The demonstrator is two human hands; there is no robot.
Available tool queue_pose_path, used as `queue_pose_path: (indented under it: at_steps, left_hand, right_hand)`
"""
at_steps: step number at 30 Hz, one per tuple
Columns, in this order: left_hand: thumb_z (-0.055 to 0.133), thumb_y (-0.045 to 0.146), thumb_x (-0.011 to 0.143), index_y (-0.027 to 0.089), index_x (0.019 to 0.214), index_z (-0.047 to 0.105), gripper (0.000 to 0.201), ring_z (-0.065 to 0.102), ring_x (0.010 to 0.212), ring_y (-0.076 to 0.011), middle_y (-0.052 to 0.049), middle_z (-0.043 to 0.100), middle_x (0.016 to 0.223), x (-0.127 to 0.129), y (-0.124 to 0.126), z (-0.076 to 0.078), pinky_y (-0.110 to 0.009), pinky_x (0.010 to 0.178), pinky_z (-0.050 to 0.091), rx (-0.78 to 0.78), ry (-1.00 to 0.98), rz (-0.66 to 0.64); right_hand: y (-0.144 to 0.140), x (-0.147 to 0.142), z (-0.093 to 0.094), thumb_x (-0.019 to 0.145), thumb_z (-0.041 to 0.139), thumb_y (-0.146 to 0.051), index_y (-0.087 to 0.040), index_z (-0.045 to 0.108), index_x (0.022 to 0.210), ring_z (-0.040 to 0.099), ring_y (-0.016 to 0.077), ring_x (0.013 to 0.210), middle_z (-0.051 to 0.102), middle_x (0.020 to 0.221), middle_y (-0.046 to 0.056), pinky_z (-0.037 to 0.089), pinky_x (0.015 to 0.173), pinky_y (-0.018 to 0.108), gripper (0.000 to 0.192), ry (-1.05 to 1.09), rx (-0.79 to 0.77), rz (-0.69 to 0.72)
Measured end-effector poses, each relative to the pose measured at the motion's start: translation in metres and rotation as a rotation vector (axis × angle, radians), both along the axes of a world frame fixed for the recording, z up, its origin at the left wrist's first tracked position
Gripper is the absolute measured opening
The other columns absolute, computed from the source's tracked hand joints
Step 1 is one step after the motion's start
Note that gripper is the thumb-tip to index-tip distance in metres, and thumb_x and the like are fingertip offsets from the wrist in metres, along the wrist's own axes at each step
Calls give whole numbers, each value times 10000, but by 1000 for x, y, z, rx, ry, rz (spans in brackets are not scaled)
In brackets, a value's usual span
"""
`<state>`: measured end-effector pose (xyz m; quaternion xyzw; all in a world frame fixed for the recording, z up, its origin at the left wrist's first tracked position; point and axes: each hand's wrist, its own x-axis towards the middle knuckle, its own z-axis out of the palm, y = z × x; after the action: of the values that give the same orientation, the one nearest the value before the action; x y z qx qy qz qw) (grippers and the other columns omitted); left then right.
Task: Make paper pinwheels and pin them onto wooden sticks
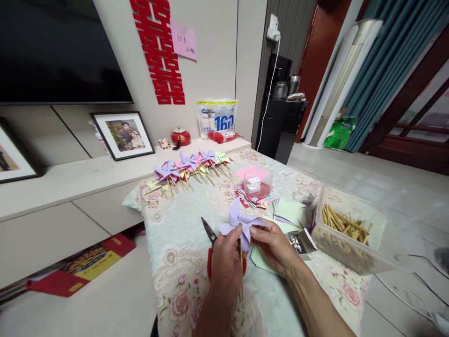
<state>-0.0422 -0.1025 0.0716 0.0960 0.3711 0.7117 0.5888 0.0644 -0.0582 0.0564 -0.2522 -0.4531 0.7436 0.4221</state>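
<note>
1. Table (182, 281), floral cloth, runs from near centre to the far cabinet. Its left edge drops to bare floor; its right edge is crowded by a clear plastic bin (347, 248). The widest open cloth lies near left and mid-table.
2. Clear plastic bin, right, holds wooden sticks (342, 222); its near wall blurs what lies at the bottom.
3. Row of finished pinwheels (189, 166), far end of the table, purple and yellow-green, sticks pointing near; they overlap, so the count is unclear.
4. Stack of coloured paper squares (254, 201), mid-table, with a small clear tub (257, 183) on top; contents hard to make out.
5. Left hand (226, 262), near centre, fingers closed round the stick of the purple pinwheel (240, 224); it hides most of the stick.
6. Right hand (275, 245), just right of it, fingertips pinched on a right-hand blade of the pinwheel; the forearm is cut off at the bottom edge.
7. Purple pinwheel, held above the cloth between both hands.
8. Red-handled scissors (209, 234), on the cloth just left of the left hand, handles partly hidden behind it.
</note>
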Motion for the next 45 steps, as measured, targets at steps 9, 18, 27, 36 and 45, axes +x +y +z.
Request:
queue_pose_path:
  at_steps: [9,18,27,36,45]
  left_hand:
    - [802,252,592,190,738,699,189,533,497,-100,29,672,648,1,0,1,-208,438,390,-14,-11,-1]
    - [799,247,598,186,742,692,189,626,627,-138,1,692,701,2,1,-2,-208,456,392,-23,-18,1]
    - [783,256,626,202,728,695,144,563,530,-129,-5,674,675,4,-2,1,-224,427,377,-36,-3,4]
    - [806,202,619,173,819,707,225,697,736,-156,-23,760,801,-8,8,-3,-251,725,558,24,-115,190]
    - [803,273,692,178,900,666,266,713,770,-157,-6,747,825,-15,8,-7,-290,787,559,32,-107,173]
  right_hand:
    - [-1,0,0,779,804,-322,-149,740,924,624,157,619,726,749,42,479,634,284,235,19,-15,16]
    - [0,0,-3,651,912,-343,-142,719,868,628,148,634,710,734,20,488,641,269,354,14,-94,-22]
    - [-1,0,-1,692,878,-372,-154,696,820,603,153,596,673,690,8,469,624,285,311,-24,-66,-14]
    - [0,3,-1,748,799,-524,-144,700,826,498,86,495,597,628,-20,358,498,222,400,-309,70,-25]
    - [-9,2,-6,744,783,-476,-177,634,768,473,80,454,625,596,-36,368,447,205,334,-572,147,323]
